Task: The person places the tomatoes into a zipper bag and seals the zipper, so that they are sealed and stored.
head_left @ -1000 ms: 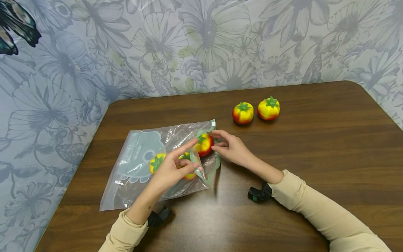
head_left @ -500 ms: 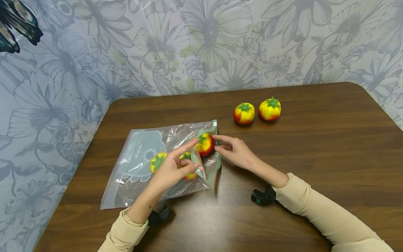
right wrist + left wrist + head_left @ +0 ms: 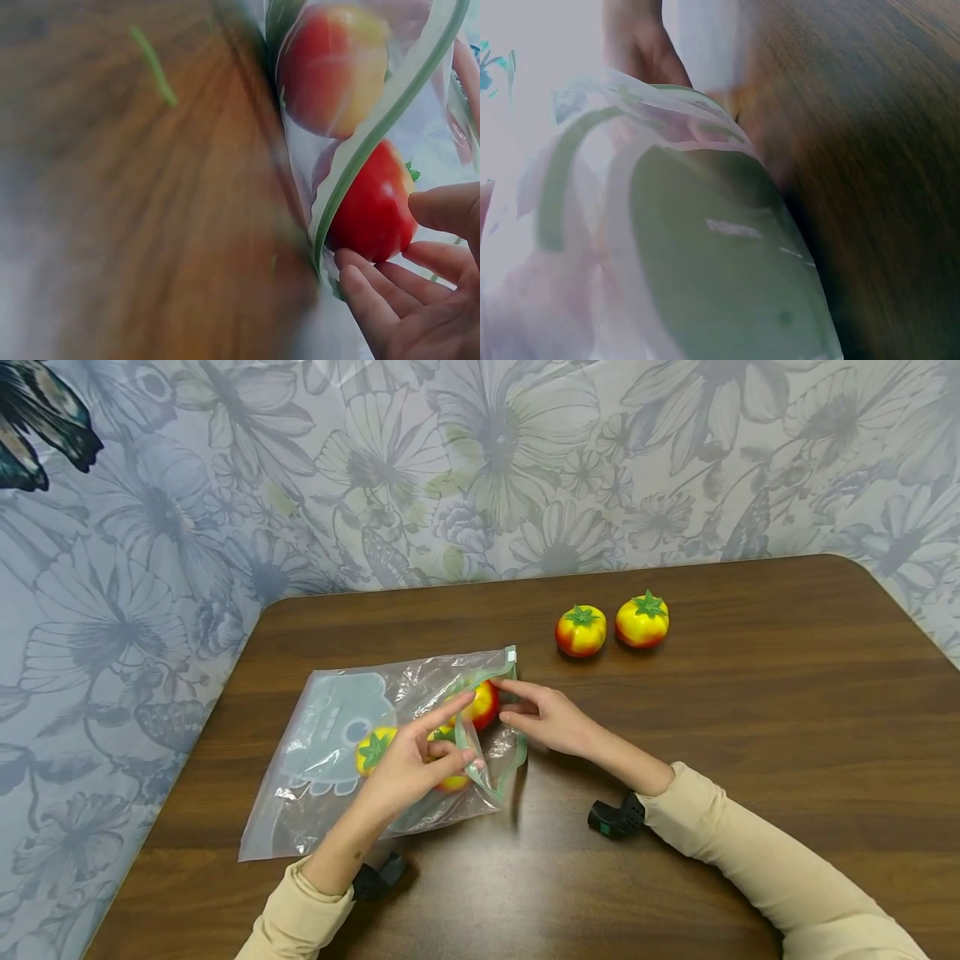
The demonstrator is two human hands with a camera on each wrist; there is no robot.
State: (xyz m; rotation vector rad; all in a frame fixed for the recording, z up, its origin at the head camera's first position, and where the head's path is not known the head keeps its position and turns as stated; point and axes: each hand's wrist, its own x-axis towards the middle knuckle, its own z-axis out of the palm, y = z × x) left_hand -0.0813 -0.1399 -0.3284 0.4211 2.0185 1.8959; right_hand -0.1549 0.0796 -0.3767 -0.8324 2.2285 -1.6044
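A clear zip bag (image 3: 300, 810) with a pale blue cartoon print lies flat, its green-edged mouth facing right. My left hand (image 3: 405, 764) pinches the upper edge of the mouth between thumb and fingers, index finger stretched out over the bag. With extended fingertips my right hand (image 3: 558, 718) touches a red-yellow tomato (image 3: 375, 202) just inside the mouth. Under the film, a second tomato (image 3: 452, 781) sits beside it, partly hidden by the left hand, and a third tomato (image 3: 372, 749) lies deeper in. Close up, the bag's film (image 3: 705, 247) fills much of the left wrist view.
Two more tomatoes, one on the left (image 3: 581, 631) and one on the right (image 3: 642, 620), stand side by side at the back of the brown wooden table (image 3: 750, 693). A flower-patterned wall covering (image 3: 495, 460) rises behind the table's far edge.
The right hand drew back slightly, then moved left again, and the tomato at its fingertips has slid a little further into the bag. The left hand has stayed in place.
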